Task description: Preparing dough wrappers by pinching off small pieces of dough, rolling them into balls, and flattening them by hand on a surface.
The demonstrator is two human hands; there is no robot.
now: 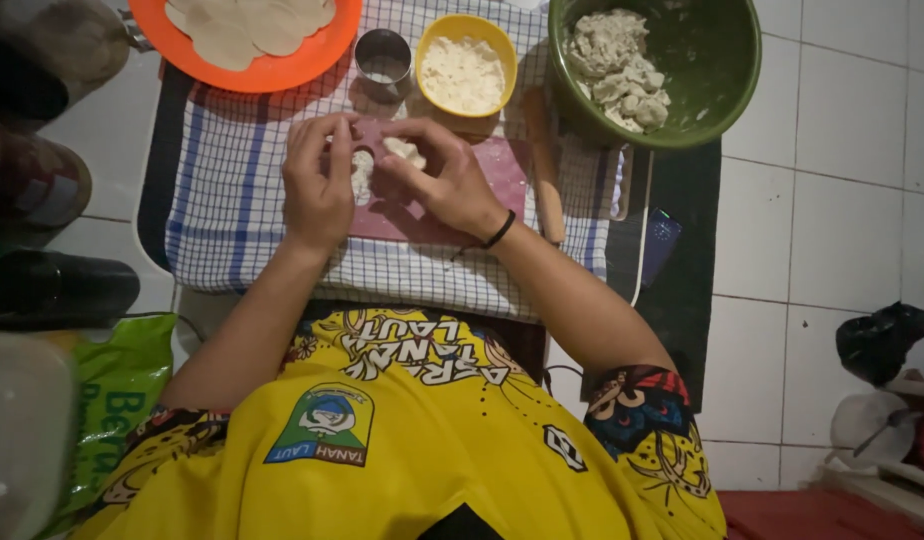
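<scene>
Green printed bag [112,410] lower left, one dough piece [362,172] pinched by left hand [317,185], another [405,152] by right hand [447,185], two bowls, yellow [432,50] and green [727,90].

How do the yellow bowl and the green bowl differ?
The yellow bowl is small and oval; the green bowl is much larger and round. The yellow bowl holds a fine white crumbly filling up to near its rim; the green bowl holds pale dough lumps on one side, the rest bare. Both stand at the far edge of the checked cloth.
</scene>
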